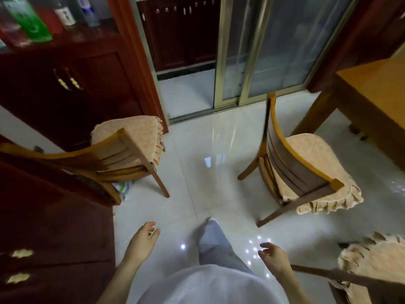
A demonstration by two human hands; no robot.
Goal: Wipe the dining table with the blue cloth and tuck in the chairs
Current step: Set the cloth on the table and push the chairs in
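Note:
The wooden dining table [370, 95] shows only its corner at the right edge. One wooden chair [306, 170] with a peach seat cover stands pulled out from it, its back toward me. A second chair [122, 148] stands at the left against the dark red cabinet. Part of a third chair [372, 266] is at the lower right. My left hand [144, 240] hangs empty with loose fingers over the floor. Empty too, my right hand [271, 255] has its fingers apart, close to the third chair's backrest. No blue cloth is in view.
A dark red cabinet [54, 216] runs along the left, with bottles [28, 18] on its shelf. Sliding glass doors [263, 51] stand ahead, partly open on the left. Glossy white tile floor [208, 189] lies between the chairs. My leg [214, 242] steps forward.

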